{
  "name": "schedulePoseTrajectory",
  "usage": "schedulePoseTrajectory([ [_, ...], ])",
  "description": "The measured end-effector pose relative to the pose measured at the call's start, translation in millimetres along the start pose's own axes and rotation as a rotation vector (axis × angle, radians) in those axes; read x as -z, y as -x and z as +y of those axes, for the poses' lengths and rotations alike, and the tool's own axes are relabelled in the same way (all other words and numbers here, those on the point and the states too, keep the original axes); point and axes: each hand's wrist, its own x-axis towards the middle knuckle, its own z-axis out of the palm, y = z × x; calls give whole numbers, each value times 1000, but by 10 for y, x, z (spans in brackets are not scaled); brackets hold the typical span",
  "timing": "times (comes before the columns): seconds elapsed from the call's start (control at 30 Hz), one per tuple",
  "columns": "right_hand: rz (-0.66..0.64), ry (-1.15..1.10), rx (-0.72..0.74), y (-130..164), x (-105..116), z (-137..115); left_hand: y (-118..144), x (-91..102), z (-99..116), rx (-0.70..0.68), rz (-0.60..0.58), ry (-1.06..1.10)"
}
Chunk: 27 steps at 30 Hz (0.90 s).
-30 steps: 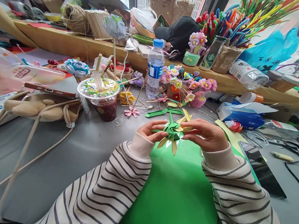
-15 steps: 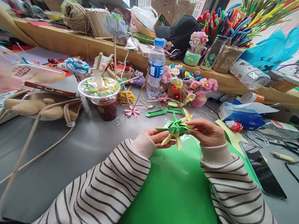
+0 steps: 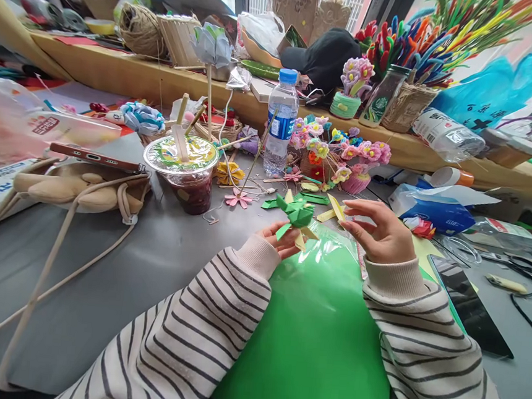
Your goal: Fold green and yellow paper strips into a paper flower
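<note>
My left hand (image 3: 282, 238) is closed on a folded-paper flower (image 3: 296, 213) with green points in the middle and pale yellow ones around it. It is held tilted above the front of the table, and it partly hides the fingers. To its right, my right hand (image 3: 377, 229) has its thumb and index finger apart, with nothing visible between them. Just beyond those fingertips are folded yellow paper pieces (image 3: 336, 208); whether the fingers touch them I cannot tell. Folded green paper strips (image 3: 315, 198) lie behind the flower. Below both hands is a glossy green sheet (image 3: 324, 329), with clear plastic at its far end.
A lidded drink cup (image 3: 186, 183) and a water bottle (image 3: 280, 126) stand beyond the hands. On the left lies a beige bag (image 3: 75, 190) with long straps. At the right are a phone (image 3: 471, 307), scissors (image 3: 521, 266) and a blue tissue pack (image 3: 433, 208).
My right hand has let go of the paper flower and moved a little right, its fingers spreading. The flower has turned and shifted slightly left in my left hand. The view has shifted slightly.
</note>
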Motion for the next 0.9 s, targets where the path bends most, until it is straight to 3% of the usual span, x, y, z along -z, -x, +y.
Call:
schedulePoseTrajectory([
  [0.1,-56,150,153,27,-60,-76,-33,1,-6,-124,107,27],
  [0.2,-206,271,282,75,-169,-124,-69,43,-36,-211,71,-2],
  [0.37,-205,326,398,126,-286,-113,-72,73,-57,-262,40,-51],
  [0.7,-215,323,426,159,-349,-148,-58,56,-61,-323,75,-80],
  [0.9,-134,532,527,216,-439,-143,-69,67,-86,-350,57,-90],
])
